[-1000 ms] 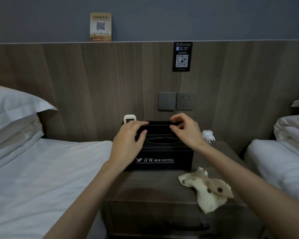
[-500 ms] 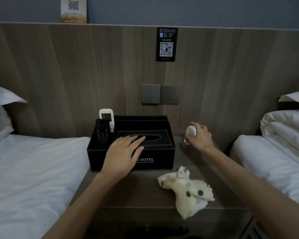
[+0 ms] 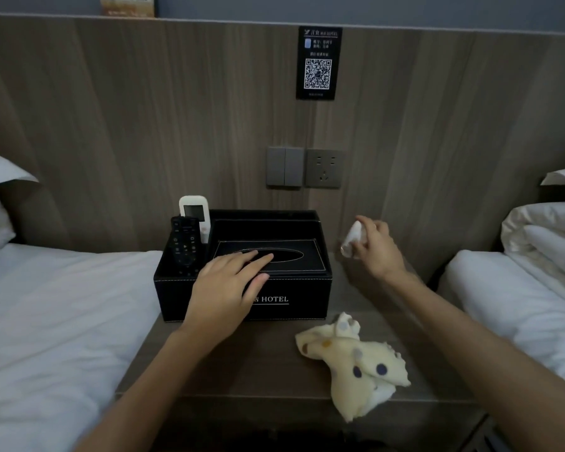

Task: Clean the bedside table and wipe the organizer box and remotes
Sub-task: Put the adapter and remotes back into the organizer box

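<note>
A black organizer box marked HOTEL stands on the brown bedside table. In its left compartment stand a black remote and a white remote. My left hand rests flat on the box's tissue lid with straight fingers. To the right of the box, above the table's back corner, my right hand grips a small white object, tilted and blurred. A cream dotted cloth lies crumpled near the table's front right edge.
White beds flank the table, the left mattress touching its side and the right bed carrying folded bedding. The wood headboard wall behind holds a switch and socket and a QR sign.
Both hands left the box's back edge. My left hand settled flat on the lid. My right hand took the small white object from the table's back right and lifted it, tilting it.
</note>
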Available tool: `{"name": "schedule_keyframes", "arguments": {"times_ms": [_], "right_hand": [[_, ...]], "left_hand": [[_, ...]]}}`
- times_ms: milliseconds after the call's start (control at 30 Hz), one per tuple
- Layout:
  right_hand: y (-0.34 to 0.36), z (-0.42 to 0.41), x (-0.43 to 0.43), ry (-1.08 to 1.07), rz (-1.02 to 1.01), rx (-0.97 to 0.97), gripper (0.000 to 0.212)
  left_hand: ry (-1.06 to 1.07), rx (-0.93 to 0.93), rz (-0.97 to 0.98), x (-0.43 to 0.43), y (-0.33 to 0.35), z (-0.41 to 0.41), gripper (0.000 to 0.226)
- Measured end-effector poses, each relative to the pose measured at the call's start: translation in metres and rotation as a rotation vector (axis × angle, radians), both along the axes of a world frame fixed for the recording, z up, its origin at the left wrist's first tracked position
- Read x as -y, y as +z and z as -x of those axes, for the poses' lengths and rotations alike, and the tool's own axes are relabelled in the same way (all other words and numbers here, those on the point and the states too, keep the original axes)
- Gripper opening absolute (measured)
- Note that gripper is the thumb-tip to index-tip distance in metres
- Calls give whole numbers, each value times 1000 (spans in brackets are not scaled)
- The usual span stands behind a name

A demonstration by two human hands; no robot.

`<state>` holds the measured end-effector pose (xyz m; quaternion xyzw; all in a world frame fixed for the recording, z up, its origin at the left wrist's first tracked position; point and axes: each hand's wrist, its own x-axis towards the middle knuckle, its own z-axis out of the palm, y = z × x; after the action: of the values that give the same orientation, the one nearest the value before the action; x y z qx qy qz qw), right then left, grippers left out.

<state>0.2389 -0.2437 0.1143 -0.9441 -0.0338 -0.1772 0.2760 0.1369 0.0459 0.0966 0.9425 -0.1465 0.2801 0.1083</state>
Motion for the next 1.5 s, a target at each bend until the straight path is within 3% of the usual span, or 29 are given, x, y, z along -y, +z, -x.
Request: {"name": "schedule_keyframes", "arguments": {"times_ms": [167, 300, 467, 600, 1033, 1267, 1500], "right_hand": [[67, 34, -35, 115, -16, 242, 55], [110, 58, -71, 268, 57, 310, 55], [123, 47, -123, 365, 110, 219, 57], [111, 20, -161, 364, 52, 172, 59], [83, -14, -211, 233, 105, 188, 59], [65, -10, -217, 223, 154, 37, 76], [71, 2, -205, 345, 102, -182, 96]], "left_hand": [[-24, 4, 53, -1, 1, 5, 45], [-77, 15, 103, -6, 0, 11, 45], [-55, 114, 181, -28, -4, 19, 31], [-88, 197, 205, -42, -3, 22, 37], [-210, 216, 381, -45, -15, 11, 35], [-194, 180, 409, -45, -17, 9, 34], [-191, 176, 392, -44, -8, 14, 35]]}}
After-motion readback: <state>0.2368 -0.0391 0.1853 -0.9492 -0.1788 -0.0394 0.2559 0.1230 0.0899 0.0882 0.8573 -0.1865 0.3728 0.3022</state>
